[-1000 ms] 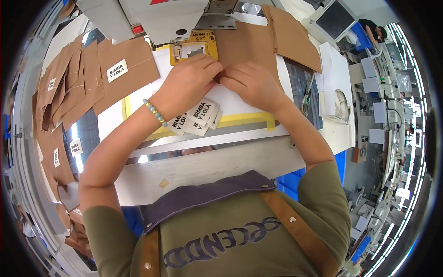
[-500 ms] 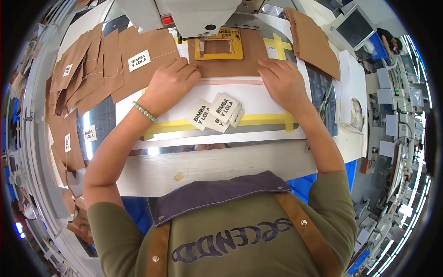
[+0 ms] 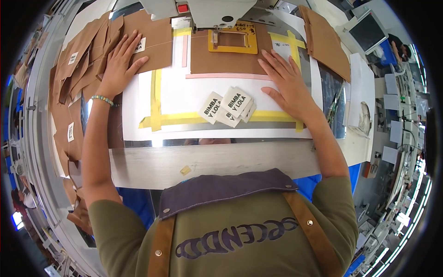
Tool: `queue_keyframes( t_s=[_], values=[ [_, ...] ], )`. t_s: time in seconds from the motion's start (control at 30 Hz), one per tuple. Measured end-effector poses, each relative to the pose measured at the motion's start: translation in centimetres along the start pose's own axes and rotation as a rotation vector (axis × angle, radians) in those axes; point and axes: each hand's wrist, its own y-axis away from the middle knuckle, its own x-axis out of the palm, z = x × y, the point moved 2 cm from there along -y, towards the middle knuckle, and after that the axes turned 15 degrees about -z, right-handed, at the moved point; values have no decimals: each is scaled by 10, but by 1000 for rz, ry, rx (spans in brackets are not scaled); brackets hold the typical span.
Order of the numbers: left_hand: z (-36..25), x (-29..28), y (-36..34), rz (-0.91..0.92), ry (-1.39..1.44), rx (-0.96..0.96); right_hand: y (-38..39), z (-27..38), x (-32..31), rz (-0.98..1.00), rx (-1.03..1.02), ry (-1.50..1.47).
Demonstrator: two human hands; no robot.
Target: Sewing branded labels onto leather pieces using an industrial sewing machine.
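Note:
My left hand (image 3: 119, 69) lies with fingers spread on a brown panel (image 3: 159, 46), partly covering its white label. That panel overlaps several other brown pieces (image 3: 83, 44) at the left. Flat and open, my right hand (image 3: 288, 87) rests at the right edge of another brown piece (image 3: 200, 57), its fingertips touching that edge. This piece lies under the sewing machine head (image 3: 217, 11), with a yellow frame (image 3: 233, 51) on top. Before it, on a white board (image 3: 177, 99), sits a small pile of white labels (image 3: 237, 102) with dark print.
Yellow tape (image 3: 272, 115) and pink strips (image 3: 226, 76) mark the white board. A stack of brown pieces (image 3: 323, 41) stands at the far right, near tweezers (image 3: 333, 108) and a white box (image 3: 360, 92). Behind it is a screen (image 3: 368, 33).
My left hand has left the piece under the machine and moved left onto the brown panel, which has shifted left and away. My right hand's fingers have spread. The view has shifted slightly.

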Motion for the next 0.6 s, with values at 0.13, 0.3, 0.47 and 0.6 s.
queue_keyframes(
  t_s=[0.13, 0.3, 0.47, 0.6],
  values=[
    [-9, -7, 1, -59, 57, 0, -2, 3, 1, -13, 0, -10],
    [-88, -40, 0, -210, 85, 174, -4, 2, 0, -35, -5, -120],
    [-161, -41, 16, 28, 245, 292, 0, -5, -16, -104, 7, -86],
    [-163, -34, 23, 88, 250, 208, 15, -10, -16, -79, 12, -143]
  ],
)
